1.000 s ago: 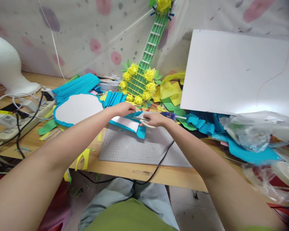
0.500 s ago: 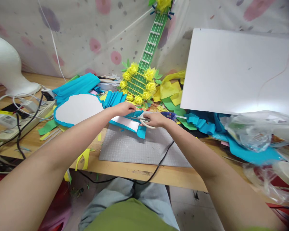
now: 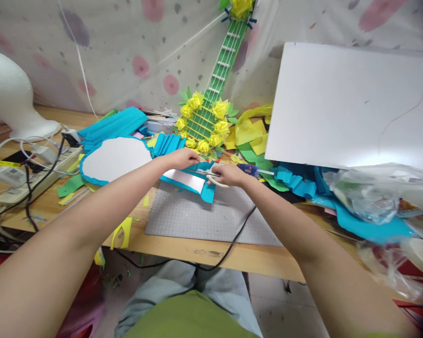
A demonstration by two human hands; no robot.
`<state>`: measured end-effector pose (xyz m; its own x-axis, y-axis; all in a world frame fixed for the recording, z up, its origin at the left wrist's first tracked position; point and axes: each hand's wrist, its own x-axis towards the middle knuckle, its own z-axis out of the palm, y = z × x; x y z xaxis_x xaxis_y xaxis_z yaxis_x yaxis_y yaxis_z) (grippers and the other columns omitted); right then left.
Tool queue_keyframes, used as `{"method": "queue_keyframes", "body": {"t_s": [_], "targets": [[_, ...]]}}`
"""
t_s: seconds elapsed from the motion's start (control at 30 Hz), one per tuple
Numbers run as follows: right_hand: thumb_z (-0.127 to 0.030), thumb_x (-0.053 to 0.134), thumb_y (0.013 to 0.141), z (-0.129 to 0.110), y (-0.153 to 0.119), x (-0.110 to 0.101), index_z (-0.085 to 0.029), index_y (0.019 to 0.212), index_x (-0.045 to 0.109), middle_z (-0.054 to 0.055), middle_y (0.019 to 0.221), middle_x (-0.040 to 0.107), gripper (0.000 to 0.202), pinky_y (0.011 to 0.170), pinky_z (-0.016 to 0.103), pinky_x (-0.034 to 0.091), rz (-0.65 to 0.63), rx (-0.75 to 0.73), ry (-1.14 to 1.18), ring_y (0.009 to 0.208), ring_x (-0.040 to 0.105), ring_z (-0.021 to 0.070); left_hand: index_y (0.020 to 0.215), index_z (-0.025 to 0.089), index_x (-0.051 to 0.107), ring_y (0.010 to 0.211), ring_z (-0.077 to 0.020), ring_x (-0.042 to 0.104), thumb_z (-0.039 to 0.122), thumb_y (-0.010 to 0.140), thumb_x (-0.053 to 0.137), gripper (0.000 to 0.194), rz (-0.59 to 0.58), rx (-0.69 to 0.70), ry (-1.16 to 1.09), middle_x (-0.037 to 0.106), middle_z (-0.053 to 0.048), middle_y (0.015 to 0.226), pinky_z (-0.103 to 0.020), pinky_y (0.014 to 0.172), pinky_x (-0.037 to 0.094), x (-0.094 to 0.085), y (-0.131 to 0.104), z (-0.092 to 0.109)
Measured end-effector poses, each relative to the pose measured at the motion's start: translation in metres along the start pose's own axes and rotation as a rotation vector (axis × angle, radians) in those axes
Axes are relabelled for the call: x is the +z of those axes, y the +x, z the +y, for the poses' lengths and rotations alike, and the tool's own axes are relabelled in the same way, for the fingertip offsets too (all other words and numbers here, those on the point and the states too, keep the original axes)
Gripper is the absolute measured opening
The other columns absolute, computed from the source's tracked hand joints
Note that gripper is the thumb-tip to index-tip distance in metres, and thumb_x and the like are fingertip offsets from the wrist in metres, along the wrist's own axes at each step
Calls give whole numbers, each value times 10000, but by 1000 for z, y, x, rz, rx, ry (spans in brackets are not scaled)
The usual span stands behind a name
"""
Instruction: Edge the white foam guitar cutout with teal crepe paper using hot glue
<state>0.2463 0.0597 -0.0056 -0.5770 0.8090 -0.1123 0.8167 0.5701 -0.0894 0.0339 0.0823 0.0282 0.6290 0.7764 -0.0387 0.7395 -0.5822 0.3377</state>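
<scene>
My right hand grips a pair of scissors with white handles; the blades point left at blue crepe paper. That paper borders a white card strip raised over the grey cutting mat. Closed fingers of my left hand pinch the blue paper along the strip's far edge. To the left lies a white rounded card piece edged in blue paper, partly behind my left forearm. Whether the blades are apart is too small to tell.
A green paper guitar with yellow flowers leans on the back wall. A glue gun lies beyond my right hand, its black cord crossing the mat. A power strip stands left; a white board and plastic bags are right.
Hardly anything differs. The scissors and my right hand have shifted very slightly right, and the whole view has moved a little. Both hands keep their hold.
</scene>
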Motion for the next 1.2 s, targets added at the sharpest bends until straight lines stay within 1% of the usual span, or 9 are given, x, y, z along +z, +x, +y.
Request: {"method": "queue_keyframes", "body": {"t_s": [0.13, 0.23, 0.37, 0.47, 0.57, 0.67, 0.8, 0.97, 1.2], "targets": [[-692, 408, 747, 1, -1, 2, -206, 796, 587, 28, 782, 627, 521, 539, 240, 232, 13, 9, -34, 680, 522, 151, 979, 182, 655, 776, -137, 566, 346, 795, 437, 329, 3, 13, 10, 677, -12, 921, -204, 637, 377, 0, -2, -5], [-710, 402, 738, 2, -1, 2, -208, 822, 593, 34, 789, 634, 543, 541, 237, 236, 3, 15, -40, 693, 533, 159, 1045, 196, 634, 810, -157, 566, 412, 739, 524, 390, -17, -22, 57, 665, -25, 985, -216, 650, 378, -6, -11, -11], [-729, 403, 721, 1, -1, 2, -211, 895, 599, 52, 849, 649, 580, 552, 242, 256, -23, 25, -50, 736, 553, 178, 937, 192, 669, 728, -153, 559, 369, 723, 538, 307, -44, -121, 110, 667, -21, 862, -227, 611, 359, -16, -23, -20], [-754, 375, 711, -1, 2, 1, -213, 954, 587, 65, 894, 655, 630, 563, 246, 272, -37, 38, -76, 763, 566, 197, 857, 194, 680, 674, -140, 543, 344, 740, 520, 249, -2, -156, 112, 654, -11, 772, -231, 585, 346, -18, -25, -23], [-763, 362, 707, -6, 5, -2, -217, 997, 572, 70, 942, 657, 653, 563, 249, 285, -47, 36, -74, 782, 578, 208, 845, 199, 680, 674, -133, 541, 342, 746, 525, 232, 24, -104, 113, 658, -8, 778, -225, 575, 341, -16, -22, -24], [-745, 382, 713, -8, 7, -7, -215, 1025, 569, 77, 955, 660, 643, 566, 255, 299, -68, 42, -62, 787, 586, 216, 893, 202, 676, 707, -130, 553, 311, 750, 533, 230, 12, -56, 111, 673, -8, 838, -214, 590, 348, -14, -17, -21], [-737, 412, 702, -2, 4, -14, -208, 1041, 573, 84, 935, 661, 648, 577, 260, 311, -92, 63, -78, 787, 587, 225, 954, 202, 669, 777, -139, 572, 278, 755, 544, 248, 21, -52, 136, 682, -14, 923, -209, 636, 368, -14, -15, -15], [-743, 396, 703, 6, -4, -16, -210, 970, 581, 66, 891, 656, 624, 553, 248, 306, -150, 55, -27, 758, 578, 206, 995, 193, 655, 853, -140, 581, 271, 778, 526, 264, 6, -61, 132, 675, -14, 994, -201, 700, 386, -15, -14, -11], [-734, 339, 736, -15, 7, -13, -212, 1006, 558, 87, 939, 659, 628, 575, 265, 331, -86, 51, -71, 803, 597, 237, 999, 200, 659, 878, -135, 581, 280, 790, 503, 272, -8, -3, 126, 672, -4, 1018, -190, 717, 390, -9, -4, -9]]}}
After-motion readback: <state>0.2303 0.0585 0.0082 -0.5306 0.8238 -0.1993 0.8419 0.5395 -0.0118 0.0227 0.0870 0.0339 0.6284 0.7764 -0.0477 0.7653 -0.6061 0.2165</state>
